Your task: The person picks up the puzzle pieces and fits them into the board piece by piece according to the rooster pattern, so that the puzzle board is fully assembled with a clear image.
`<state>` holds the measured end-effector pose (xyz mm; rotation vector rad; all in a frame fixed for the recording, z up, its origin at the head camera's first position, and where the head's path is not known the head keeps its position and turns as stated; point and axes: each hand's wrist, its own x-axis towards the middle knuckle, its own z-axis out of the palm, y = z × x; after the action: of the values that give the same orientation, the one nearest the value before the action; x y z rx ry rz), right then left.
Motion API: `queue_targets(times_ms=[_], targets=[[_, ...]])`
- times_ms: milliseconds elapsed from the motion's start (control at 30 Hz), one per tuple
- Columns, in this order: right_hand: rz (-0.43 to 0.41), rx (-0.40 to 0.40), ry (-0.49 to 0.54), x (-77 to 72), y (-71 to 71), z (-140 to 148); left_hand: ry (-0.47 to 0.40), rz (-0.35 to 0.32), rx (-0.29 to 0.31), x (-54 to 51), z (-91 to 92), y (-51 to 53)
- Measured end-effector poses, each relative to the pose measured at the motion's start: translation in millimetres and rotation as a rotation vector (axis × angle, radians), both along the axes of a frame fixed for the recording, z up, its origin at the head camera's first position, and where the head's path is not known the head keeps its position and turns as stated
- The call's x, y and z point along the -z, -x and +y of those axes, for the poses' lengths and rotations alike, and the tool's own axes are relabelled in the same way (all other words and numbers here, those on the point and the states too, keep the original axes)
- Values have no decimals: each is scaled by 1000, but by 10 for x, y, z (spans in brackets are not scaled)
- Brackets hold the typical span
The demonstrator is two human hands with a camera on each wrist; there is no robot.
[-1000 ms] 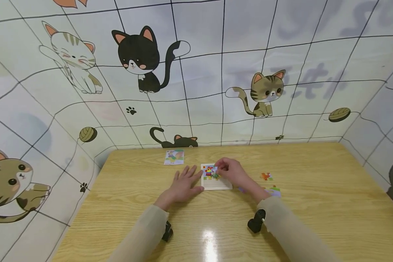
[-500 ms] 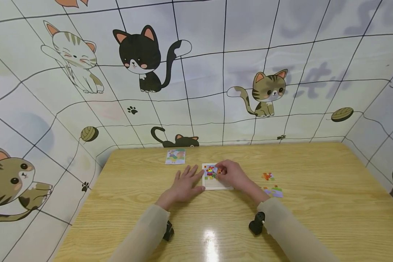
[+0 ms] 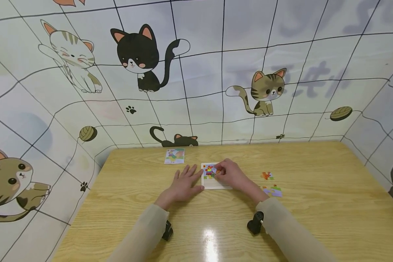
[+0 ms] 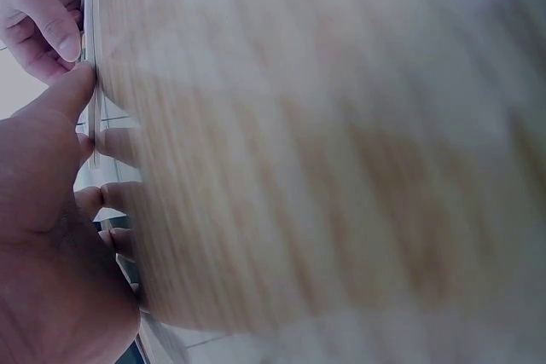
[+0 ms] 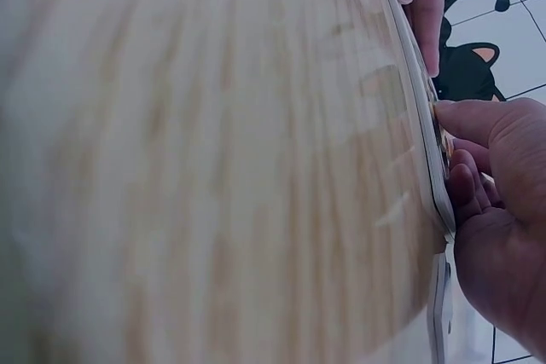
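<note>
A small square jigsaw tray [image 3: 213, 187] with a white rim lies on the table. Assembled pieces with a colourful bird picture [image 3: 209, 171] fill part of its upper area; bare wood shows lower down. My left hand [image 3: 182, 185] lies with spread fingers, thumb and index tip touching the tray's left edge. Over the tray's upper right, my right hand [image 3: 232, 176] pinches a puzzle piece [image 3: 219, 170], partly orange and mostly covered by the fingers. The right wrist view shows that hand [image 5: 503, 185] low at the tray, its thumb on the piece.
Right of the tray lie loose puzzle pieces: an orange one [image 3: 266, 176] and several purple and green ones [image 3: 276, 191]. A picture card [image 3: 175, 156] lies at the back left. A cat-patterned wall [image 3: 203, 80] rises behind the table [image 3: 314, 203].
My right hand has shifted slightly at the tray's upper right, the orange part of the piece now showing by its fingers. My left hand has stayed at the tray's left edge.
</note>
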<state>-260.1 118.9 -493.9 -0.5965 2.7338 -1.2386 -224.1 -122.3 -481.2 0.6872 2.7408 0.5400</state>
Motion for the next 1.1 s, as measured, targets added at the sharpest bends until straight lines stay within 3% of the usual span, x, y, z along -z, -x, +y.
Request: queue_targets(times_ms=[900, 1100], targets=[[45, -26, 1, 23, -21, 26, -2, -9, -11, -25, 8, -16], [34, -30, 10, 32, -15, 16, 13, 2, -8, 13, -4, 4]])
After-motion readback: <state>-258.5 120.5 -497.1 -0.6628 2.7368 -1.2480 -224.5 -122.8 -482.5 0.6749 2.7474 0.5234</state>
